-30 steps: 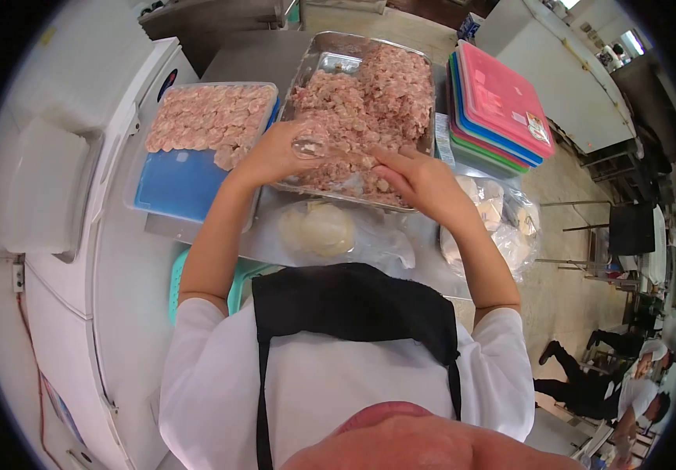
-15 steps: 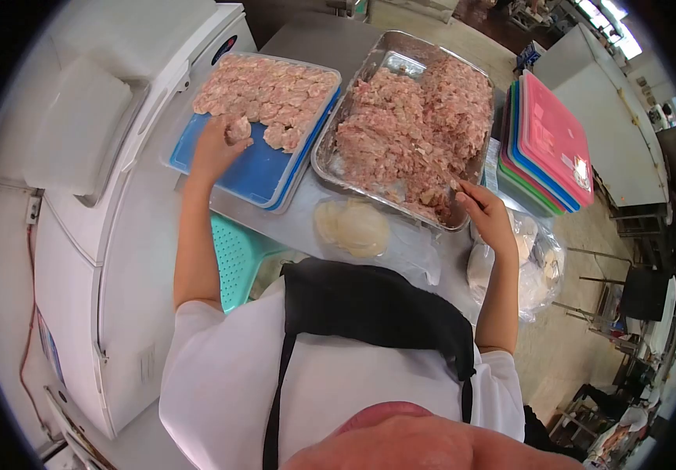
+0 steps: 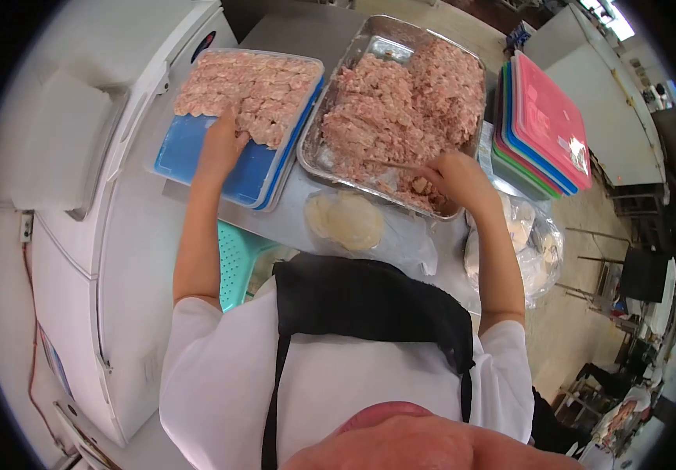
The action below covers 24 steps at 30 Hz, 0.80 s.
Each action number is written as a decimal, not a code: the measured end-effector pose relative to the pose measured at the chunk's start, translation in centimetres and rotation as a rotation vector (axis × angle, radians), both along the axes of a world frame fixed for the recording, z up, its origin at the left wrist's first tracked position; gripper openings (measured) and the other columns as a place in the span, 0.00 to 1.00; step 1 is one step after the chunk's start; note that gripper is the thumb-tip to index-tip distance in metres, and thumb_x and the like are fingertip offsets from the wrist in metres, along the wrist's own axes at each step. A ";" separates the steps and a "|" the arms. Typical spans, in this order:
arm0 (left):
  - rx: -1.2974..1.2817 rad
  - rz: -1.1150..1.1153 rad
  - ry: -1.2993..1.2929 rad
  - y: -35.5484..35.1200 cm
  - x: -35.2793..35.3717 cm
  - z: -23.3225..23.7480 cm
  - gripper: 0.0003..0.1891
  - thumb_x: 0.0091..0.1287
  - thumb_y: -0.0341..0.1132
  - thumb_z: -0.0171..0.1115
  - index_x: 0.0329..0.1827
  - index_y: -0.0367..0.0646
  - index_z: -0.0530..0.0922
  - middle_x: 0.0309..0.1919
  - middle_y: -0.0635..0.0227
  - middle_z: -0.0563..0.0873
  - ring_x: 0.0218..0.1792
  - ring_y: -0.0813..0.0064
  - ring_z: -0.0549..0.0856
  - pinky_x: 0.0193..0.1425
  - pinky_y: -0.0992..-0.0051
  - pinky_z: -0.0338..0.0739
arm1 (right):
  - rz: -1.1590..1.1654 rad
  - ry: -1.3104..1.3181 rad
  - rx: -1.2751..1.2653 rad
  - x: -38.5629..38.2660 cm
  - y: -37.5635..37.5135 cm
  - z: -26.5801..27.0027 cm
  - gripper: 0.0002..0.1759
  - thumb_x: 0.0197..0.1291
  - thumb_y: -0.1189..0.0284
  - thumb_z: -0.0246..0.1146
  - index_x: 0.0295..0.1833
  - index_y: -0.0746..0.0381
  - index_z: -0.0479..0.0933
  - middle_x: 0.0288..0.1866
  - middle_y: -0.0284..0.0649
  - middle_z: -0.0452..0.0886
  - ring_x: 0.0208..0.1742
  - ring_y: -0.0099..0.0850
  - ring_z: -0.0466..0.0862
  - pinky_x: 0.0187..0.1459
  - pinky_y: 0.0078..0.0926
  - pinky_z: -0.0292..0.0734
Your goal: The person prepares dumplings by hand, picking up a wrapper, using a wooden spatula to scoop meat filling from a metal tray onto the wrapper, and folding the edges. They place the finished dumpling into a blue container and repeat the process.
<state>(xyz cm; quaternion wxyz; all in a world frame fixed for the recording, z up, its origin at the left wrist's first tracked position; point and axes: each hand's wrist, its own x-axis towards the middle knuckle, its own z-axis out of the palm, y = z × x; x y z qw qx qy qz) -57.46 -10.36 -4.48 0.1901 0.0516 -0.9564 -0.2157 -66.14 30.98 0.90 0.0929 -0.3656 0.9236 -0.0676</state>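
Observation:
My left hand (image 3: 223, 145) is at the near edge of the rows of open-topped meat dumplings (image 3: 248, 84) in a blue tray (image 3: 253, 174). Its fingers close around a dumpling set against the row, mostly hidden by the hand. My right hand (image 3: 455, 178) grips a thin, flat stick (image 3: 391, 163) that reaches left over the minced meat (image 3: 373, 110). This meat fills much of a deep metal pan (image 3: 312, 160). Between my arms, a stack of round, pale dough wrappers (image 3: 347, 222) lies on clear plastic.
Coloured lids or trays (image 3: 549, 117) are stacked right of the pan. A plastic bag with pale round pieces (image 3: 537, 251) sits at the table's right edge. Below the table is a turquoise perforated basket (image 3: 234, 262). A white freezer (image 3: 122, 258) stands close on the left.
My left hand has brought its dumpling up to the row, filling a gap there. My right hand has moved left over the pan, and its stick now shows clearly. The view has shifted slightly.

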 end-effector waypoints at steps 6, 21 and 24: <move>0.070 0.086 -0.156 0.2 2.4 1.7 0.27 0.57 0.30 0.67 0.61 0.40 0.72 0.50 0.50 0.82 0.48 0.51 0.82 0.51 0.62 0.76 | 0.219 0.222 0.070 3.6 -2.8 -4.6 0.10 0.54 0.71 0.58 0.27 0.62 0.82 0.26 0.49 0.83 0.32 0.43 0.86 0.31 0.41 0.80; 0.347 -0.929 -0.178 16.5 4.6 -5.4 0.17 0.55 0.29 0.68 0.48 0.41 0.79 0.41 0.58 0.80 0.52 0.54 0.78 0.58 0.62 0.73 | 0.169 0.152 0.130 1.9 -3.5 -0.4 0.08 0.50 0.73 0.59 0.26 0.63 0.82 0.27 0.48 0.83 0.32 0.44 0.86 0.32 0.42 0.81; 0.268 -0.876 -0.146 16.8 4.9 -5.3 0.15 0.55 0.32 0.69 0.45 0.42 0.80 0.46 0.57 0.79 0.52 0.53 0.77 0.57 0.62 0.72 | 0.145 0.228 0.028 -0.3 -4.6 -2.9 0.09 0.50 0.71 0.59 0.27 0.63 0.82 0.28 0.48 0.83 0.33 0.44 0.86 0.32 0.43 0.81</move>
